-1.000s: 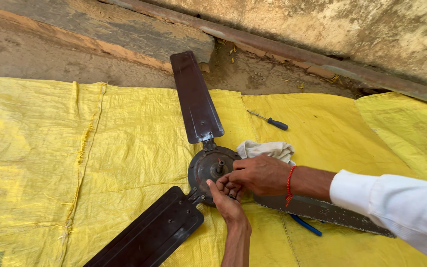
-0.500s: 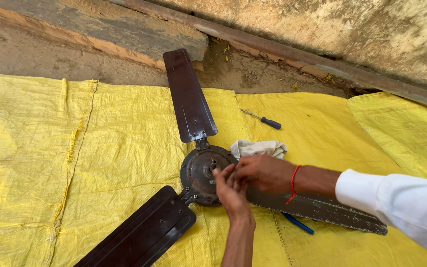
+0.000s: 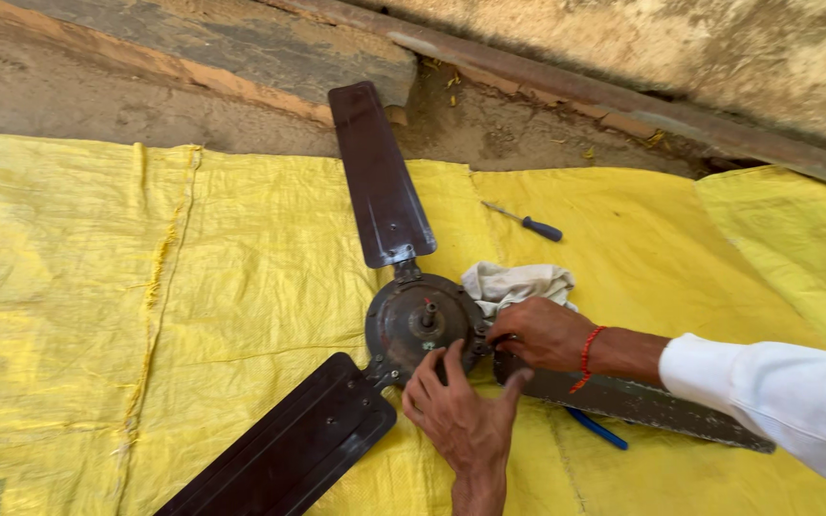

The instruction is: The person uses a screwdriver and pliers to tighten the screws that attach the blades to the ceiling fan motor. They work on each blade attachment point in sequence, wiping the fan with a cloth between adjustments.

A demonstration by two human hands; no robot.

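A dark brown ceiling fan lies on a yellow woven sheet point(image 3: 193, 287). Its round motor hub point(image 3: 418, 320) has a short shaft in the middle. One blade point(image 3: 380, 182) points away from me, one blade point(image 3: 289, 449) points to the lower left, and a third blade point(image 3: 642, 406) runs right under my forearm. My left hand point(image 3: 461, 416) lies flat on the hub's lower right edge with fingers spread. My right hand point(image 3: 542, 333), with a red thread at the wrist, has its fingers curled on the joint between the hub and the right blade.
A crumpled white cloth point(image 3: 513, 282) lies just behind my right hand. A small screwdriver with a dark blue handle point(image 3: 528, 223) lies further back. A blue-handled tool point(image 3: 597, 428) pokes out under the right blade. Bare dirt and a stone ledge point(image 3: 241, 48) border the sheet.
My left hand has slid from pinching beside the right fingers to lying spread on the hub's rim. My right hand stays at the blade joint. The view has shifted slightly.
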